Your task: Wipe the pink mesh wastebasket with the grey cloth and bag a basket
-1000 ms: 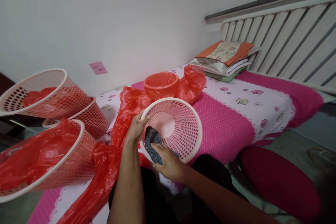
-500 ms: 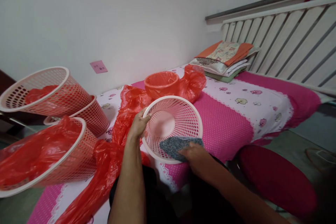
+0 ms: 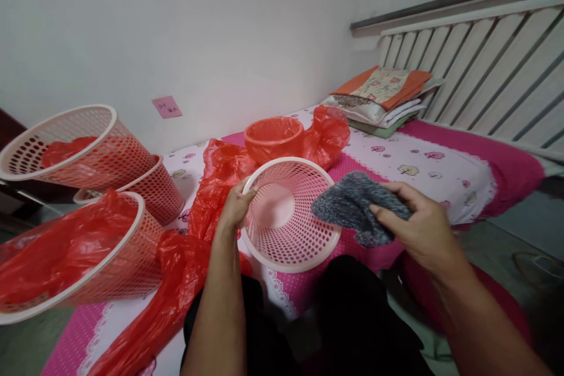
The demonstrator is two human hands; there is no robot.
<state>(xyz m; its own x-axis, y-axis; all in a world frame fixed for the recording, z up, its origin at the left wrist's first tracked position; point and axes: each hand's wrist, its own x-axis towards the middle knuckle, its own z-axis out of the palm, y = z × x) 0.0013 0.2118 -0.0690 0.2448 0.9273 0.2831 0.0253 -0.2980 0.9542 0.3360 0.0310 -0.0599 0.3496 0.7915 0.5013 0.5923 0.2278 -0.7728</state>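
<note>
A pale pink plastic basket (image 3: 278,205) with perforated sides is tilted so its mouth faces me. My left hand (image 3: 238,207) grips its rim on the left side, thumb over the edge. In my right hand (image 3: 418,223) is a dark grey speckled cloth (image 3: 359,205), pinched between thumb and fingers and hanging over the basket's right rim. Just behind the basket sits a bowl-shaped container (image 3: 274,136) wrapped in a red plastic bag (image 3: 328,135). More crumpled red plastic (image 3: 183,264) lies to the left of my left forearm.
Several similar baskets (image 3: 150,247) with red plastic in or around them stand at the left. Folded bedding (image 3: 385,94) is stacked at the back right, before a white radiator (image 3: 480,70). A patterned sheet (image 3: 440,164) covers the bed. A dark red round stool (image 3: 497,299) stands at the lower right.
My right hand has drawn the cloth out of the basket's lower right side and lifted it up and to the right. My left hand keeps its hold on the rim.
</note>
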